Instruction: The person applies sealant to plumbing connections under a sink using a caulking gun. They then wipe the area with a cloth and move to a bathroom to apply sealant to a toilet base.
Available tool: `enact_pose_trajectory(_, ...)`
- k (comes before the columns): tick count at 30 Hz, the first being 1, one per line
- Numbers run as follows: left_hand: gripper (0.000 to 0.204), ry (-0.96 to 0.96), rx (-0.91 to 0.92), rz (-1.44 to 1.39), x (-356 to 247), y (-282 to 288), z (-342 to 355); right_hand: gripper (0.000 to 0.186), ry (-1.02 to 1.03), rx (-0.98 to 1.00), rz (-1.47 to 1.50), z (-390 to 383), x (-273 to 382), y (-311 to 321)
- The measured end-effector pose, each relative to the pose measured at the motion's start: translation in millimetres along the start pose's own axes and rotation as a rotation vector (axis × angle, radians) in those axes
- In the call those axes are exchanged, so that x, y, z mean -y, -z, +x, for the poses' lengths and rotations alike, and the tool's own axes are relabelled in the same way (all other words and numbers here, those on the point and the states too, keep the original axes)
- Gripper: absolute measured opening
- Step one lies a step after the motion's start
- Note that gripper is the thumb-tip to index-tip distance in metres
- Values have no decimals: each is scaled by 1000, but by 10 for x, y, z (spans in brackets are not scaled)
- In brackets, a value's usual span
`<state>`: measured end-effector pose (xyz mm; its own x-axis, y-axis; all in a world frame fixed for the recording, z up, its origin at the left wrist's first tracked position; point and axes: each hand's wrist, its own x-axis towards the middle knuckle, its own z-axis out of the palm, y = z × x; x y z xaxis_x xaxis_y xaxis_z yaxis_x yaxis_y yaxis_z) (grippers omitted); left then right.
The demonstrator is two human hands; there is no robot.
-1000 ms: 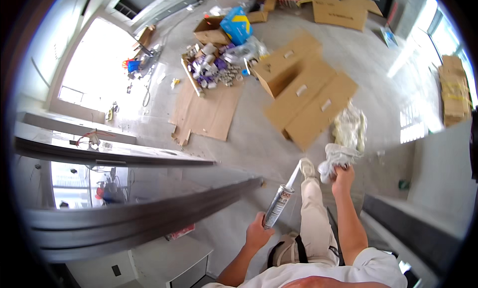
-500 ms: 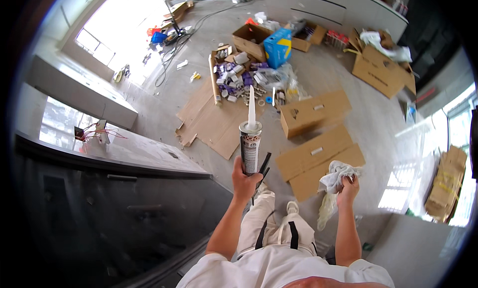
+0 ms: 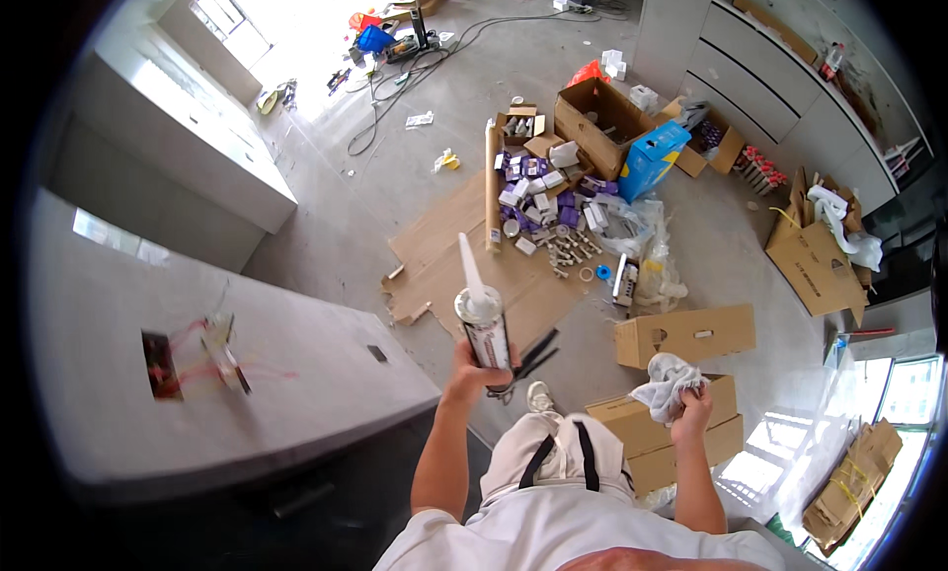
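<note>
Upright in front of my body, a sealant cartridge [image 3: 484, 334] with a long white nozzle [image 3: 471, 265] points away from me. My left hand [image 3: 474, 372] is closed around its lower end. Black bars of what looks like a caulking gun [image 3: 535, 359] stick out to the right of that hand, partly hidden and blurred. A crumpled white rag [image 3: 668, 383] is bunched in my right hand [image 3: 693, 415], held out over cardboard boxes on the right. The two hands are well apart.
A grey half-wall [image 3: 286, 374] with a wired socket hole [image 3: 161, 364] runs close on my left. Ahead lie flattened cardboard [image 3: 444, 235], a heap of small purple-and-white boxes [image 3: 538, 191], an open carton [image 3: 583, 127] and a blue box [image 3: 652, 161]. Cables [image 3: 434, 68] trail across the floor beyond.
My view has moved forward and swung left, so the floor clutter sits further right and the wired half-wall looms nearer. The cartridge leans slightly left; both hands keep their holds.
</note>
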<state>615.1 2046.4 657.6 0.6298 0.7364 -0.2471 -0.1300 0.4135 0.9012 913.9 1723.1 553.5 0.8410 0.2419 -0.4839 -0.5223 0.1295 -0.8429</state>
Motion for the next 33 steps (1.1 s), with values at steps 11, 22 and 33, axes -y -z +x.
enact_pose_trajectory(11, 19, 288, -520, 768, -150, 2475, 1931, 25, -12, 238, -3, 1125, 380, -3428)
enact_pose_trajectory(22, 25, 770, -851, 687, -529, 3400, 2860, 26, -89, 655, -138, 2745, 120, -7754)
enact_pose_trajectory(33, 21, 548, -988, 313, -1693, 5210, 7075, 16, 272, 538, -524, 4389, -202, -11316)
